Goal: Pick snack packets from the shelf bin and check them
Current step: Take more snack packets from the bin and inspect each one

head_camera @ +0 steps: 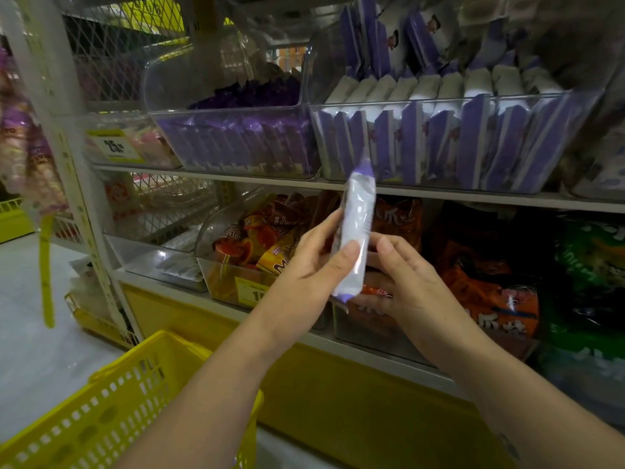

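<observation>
Nearest, at the lower left, a yellow plastic basket (111, 411) with a perforated wall sits beside the person's left forearm. Both forearms reach up and forward to a single snack packet (355, 231), white with purple ends, which is held nearly upright in the air in front of the shelves, its top leaning slightly right. The left hand (311, 265) pinches it, thumb pressed on the near face and fingers (324, 225) lying behind its left edge. The right hand (406, 282) grips the lower right side, fingers curled against the wrapper and thumb up near its edge. Behind the hands, on the lower shelf (355, 348), a clear bin (220, 282) with a yellow price tag (252, 292) holds orange and brown packets, with orange bags (490, 282) and green bags (592, 265) to its right. On the upper shelf (473, 198), a clear shelf bin (399, 103) is packed with upright rows of white-and-purple packets that match the one in hand. Just to its left, another clear bin (223, 111) holds dark purple packets. Farther left a yellow tag (111, 145) reads 25.
</observation>
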The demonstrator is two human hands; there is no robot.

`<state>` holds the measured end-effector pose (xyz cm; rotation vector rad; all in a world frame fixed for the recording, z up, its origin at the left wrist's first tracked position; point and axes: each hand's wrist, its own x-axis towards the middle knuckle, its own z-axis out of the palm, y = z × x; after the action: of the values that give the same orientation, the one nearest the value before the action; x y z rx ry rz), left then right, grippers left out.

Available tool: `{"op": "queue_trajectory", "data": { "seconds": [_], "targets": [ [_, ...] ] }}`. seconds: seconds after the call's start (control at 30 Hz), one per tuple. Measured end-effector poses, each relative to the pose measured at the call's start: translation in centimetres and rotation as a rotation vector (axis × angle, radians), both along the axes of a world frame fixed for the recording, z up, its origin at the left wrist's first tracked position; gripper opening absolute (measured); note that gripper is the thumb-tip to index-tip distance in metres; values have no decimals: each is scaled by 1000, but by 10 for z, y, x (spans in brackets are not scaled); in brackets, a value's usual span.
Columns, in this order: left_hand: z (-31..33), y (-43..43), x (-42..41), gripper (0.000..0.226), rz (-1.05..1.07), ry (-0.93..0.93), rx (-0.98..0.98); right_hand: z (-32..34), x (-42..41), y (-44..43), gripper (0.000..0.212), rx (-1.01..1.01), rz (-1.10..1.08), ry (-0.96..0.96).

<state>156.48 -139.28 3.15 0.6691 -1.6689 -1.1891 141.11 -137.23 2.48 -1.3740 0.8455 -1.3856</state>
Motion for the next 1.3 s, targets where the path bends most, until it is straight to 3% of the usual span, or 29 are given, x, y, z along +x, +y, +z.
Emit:
{"op": "queue_trajectory", "data": {
  "seconds": [0.1, 0.17, 0.3, 0.37, 0.5, 0.63, 0.77, 0.87, 1.0, 1.3],
  "targets": [
    [1, 1, 1, 66, -114, 103, 168, -2, 0, -1, 36, -26, -4, 56],
    [2, 1, 4, 61, -199, 206, 266, -2, 0, -2, 44, -34, -22, 81],
    [3, 0, 8, 48, -361, 293, 388, -2, -4, -5, 60, 29, -2, -65],
    [2, -2, 9, 47, -333, 271, 377, -1, -6, -7, 59, 34, -10, -84],
    [-1, -11, 10, 55, 2, 224, 272, -3, -9, -7, 42, 8, -59, -45],
    [-8, -18, 10, 45, 152, 196, 203, -5, -6, -3, 59, -16, -35, 78],
    [-8, -20, 13, 47, 60, 235, 219, -6, -4, 0, 68, -67, -12, 155],
    [-7, -20, 19, 61, -32, 248, 241, -2, -7, -1, 44, -123, -69, 111],
    [-8, -19, 20, 58, -101, 236, 223, 2, -9, -1, 21, -183, -182, 91],
    [-8, -17, 20, 47, -120, 245, 161, 5, -3, 9, 36, -384, -304, 220]
  ]
}}
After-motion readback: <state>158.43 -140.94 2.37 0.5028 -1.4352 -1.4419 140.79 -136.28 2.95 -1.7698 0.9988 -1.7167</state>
